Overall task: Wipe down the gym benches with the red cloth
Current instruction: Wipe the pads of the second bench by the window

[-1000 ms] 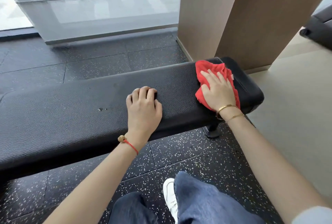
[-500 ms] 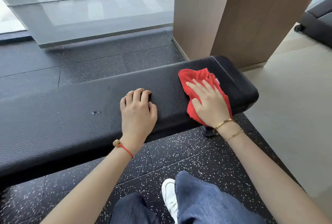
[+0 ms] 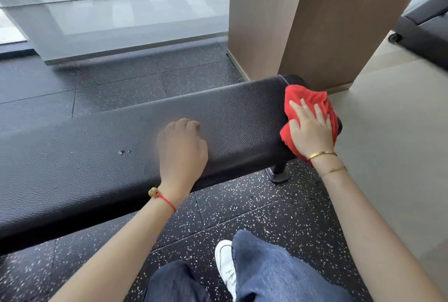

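a gym corner fills the head view: dark rubber floor tiles flecked with white, a frosted glass panel along the far side, a brown wood-faced pillar to the right and pale flooring beyond it. across the middle runs the long black pebbled vinyl gym bench.

we see our right hand laid flat on the crumpled red cloth, fingers straight and spread apart, pressing the cloth onto the rounded end of the bench. cloth bunches past the fingertips and hangs a little below the heel of the hand, near the bench's black foot. our left hand rests on the bench top well to the left of the cloth, fingers curled under with the knuckles up, holding nothing we can see; it looks like a brace.

half a second ago the cloth sat further in along the pad, and a second ago it was near the end as well, so we read this as a back-and-forth stroke now swung out to the bench's tip. that suggests the end section is being covered, while the long stretch to the left of our braced fingers looks yet to be wiped.
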`<state>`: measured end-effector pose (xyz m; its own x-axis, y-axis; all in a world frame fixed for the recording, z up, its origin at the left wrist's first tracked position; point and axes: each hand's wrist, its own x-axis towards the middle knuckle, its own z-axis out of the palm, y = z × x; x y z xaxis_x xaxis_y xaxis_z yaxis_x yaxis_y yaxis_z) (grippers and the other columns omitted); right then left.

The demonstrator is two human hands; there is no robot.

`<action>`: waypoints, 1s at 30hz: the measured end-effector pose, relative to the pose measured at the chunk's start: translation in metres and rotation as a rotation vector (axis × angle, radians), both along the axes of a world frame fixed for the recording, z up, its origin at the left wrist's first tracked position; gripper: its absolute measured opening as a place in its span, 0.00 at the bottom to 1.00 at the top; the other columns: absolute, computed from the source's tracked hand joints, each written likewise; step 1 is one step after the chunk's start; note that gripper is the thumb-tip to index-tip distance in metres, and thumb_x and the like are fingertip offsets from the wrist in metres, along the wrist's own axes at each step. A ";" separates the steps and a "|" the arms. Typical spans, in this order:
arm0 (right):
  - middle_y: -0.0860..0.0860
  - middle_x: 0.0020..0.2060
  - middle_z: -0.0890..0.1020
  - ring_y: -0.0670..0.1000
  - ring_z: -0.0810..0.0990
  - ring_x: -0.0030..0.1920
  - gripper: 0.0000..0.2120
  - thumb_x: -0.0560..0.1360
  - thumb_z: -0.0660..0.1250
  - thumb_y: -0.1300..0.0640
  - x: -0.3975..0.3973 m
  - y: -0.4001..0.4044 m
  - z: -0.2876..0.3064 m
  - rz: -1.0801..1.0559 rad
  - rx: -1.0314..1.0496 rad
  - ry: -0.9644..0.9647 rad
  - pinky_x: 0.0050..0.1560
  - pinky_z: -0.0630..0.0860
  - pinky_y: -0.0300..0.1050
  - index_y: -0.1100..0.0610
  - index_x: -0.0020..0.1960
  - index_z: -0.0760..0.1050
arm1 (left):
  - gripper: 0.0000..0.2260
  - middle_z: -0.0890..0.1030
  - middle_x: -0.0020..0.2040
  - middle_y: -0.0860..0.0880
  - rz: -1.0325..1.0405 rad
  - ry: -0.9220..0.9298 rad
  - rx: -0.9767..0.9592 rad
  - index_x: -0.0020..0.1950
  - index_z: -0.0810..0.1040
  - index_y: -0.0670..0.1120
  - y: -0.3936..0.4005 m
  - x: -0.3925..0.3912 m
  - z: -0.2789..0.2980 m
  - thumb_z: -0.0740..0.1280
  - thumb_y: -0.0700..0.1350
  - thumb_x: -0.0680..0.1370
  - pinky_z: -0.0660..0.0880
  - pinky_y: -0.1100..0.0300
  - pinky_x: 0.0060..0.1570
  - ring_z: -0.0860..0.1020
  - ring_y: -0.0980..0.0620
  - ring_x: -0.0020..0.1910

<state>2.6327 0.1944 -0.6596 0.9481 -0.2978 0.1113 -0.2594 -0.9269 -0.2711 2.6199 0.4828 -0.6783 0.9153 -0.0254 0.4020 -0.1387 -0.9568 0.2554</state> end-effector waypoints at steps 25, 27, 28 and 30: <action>0.48 0.78 0.56 0.58 0.54 0.77 0.24 0.80 0.49 0.51 0.135 0.002 0.016 0.131 -0.039 0.143 0.76 0.48 0.58 0.43 0.76 0.59 | 0.15 0.77 0.62 0.49 0.015 -0.005 0.039 0.60 0.76 0.48 -0.002 0.002 -0.001 0.58 0.47 0.76 0.67 0.47 0.65 0.72 0.44 0.63; 0.48 0.78 0.56 0.57 0.54 0.77 0.24 0.80 0.50 0.50 0.137 0.008 0.017 0.147 -0.052 0.145 0.76 0.47 0.58 0.43 0.75 0.59 | 0.15 0.77 0.62 0.49 0.019 -0.009 0.041 0.60 0.76 0.48 -0.002 0.003 -0.001 0.59 0.47 0.76 0.67 0.47 0.65 0.72 0.44 0.63; 0.48 0.78 0.56 0.57 0.53 0.77 0.24 0.80 0.50 0.51 0.133 0.011 0.017 0.161 -0.053 0.144 0.76 0.46 0.58 0.43 0.75 0.59 | 0.15 0.77 0.62 0.49 0.020 -0.008 0.042 0.60 0.76 0.48 -0.002 0.002 -0.002 0.59 0.47 0.76 0.67 0.47 0.65 0.72 0.44 0.63; 0.47 0.78 0.56 0.55 0.53 0.78 0.24 0.79 0.51 0.51 0.117 0.016 0.015 0.234 -0.044 0.133 0.77 0.46 0.58 0.42 0.76 0.58 | 0.15 0.76 0.62 0.49 0.020 -0.006 0.043 0.60 0.76 0.48 -0.002 0.002 -0.002 0.59 0.47 0.76 0.66 0.47 0.65 0.71 0.44 0.63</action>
<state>2.7498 0.2106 -0.6446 0.9977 -0.0670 -0.0109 -0.0678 -0.9760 -0.2069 2.6217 0.4809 -0.6800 0.9133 -0.0245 0.4065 -0.1210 -0.9694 0.2134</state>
